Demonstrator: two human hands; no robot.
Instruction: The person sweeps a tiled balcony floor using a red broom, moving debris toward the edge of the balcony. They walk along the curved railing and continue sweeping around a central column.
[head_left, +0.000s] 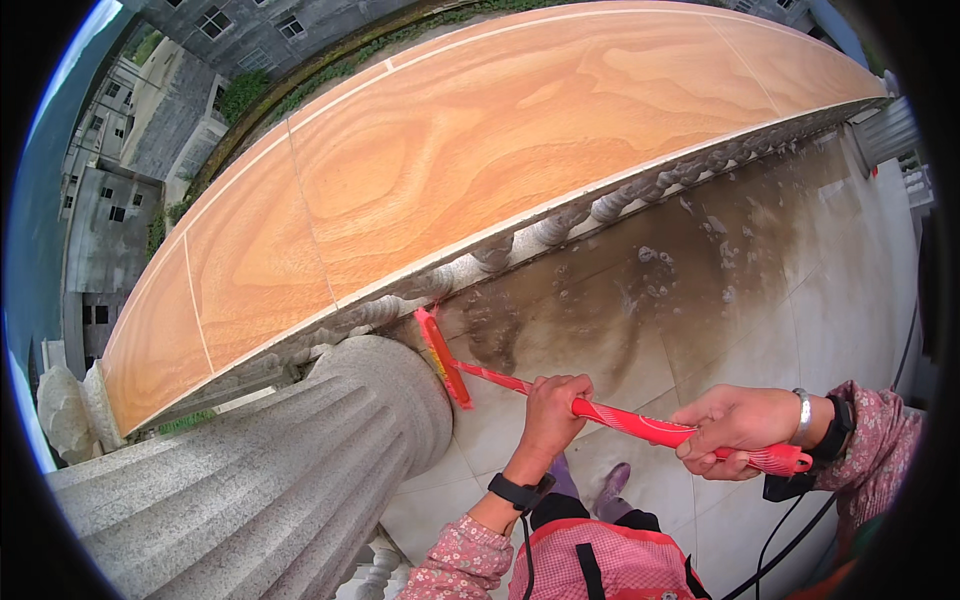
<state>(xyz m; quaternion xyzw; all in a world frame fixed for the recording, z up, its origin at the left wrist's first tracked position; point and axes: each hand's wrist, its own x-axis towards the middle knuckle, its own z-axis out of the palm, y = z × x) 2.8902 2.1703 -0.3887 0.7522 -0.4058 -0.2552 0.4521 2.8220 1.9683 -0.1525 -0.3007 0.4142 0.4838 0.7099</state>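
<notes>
A red floor scrub brush (444, 358) with a long red handle reaches across the picture; its head rests on the tiled floor (637, 322), between the foot of a fluted stone column and the balustrade. My left hand (556, 411) is closed round the handle's middle, nearer the brush head. Round the handle near its end, my right hand (724, 431) is closed too. Brown, muddy water with patches of foam (656, 259) covers the floor along the balustrade. The brush's bristles are mostly hidden.
The big fluted column (300, 465) stands at the lower left. A wood-patterned tiled rail top (480, 165) curves over stone balusters (553, 226). Another column (886, 133) stands at the far right. A dark cable (787, 551) hangs beside my right side. Buildings lie beyond.
</notes>
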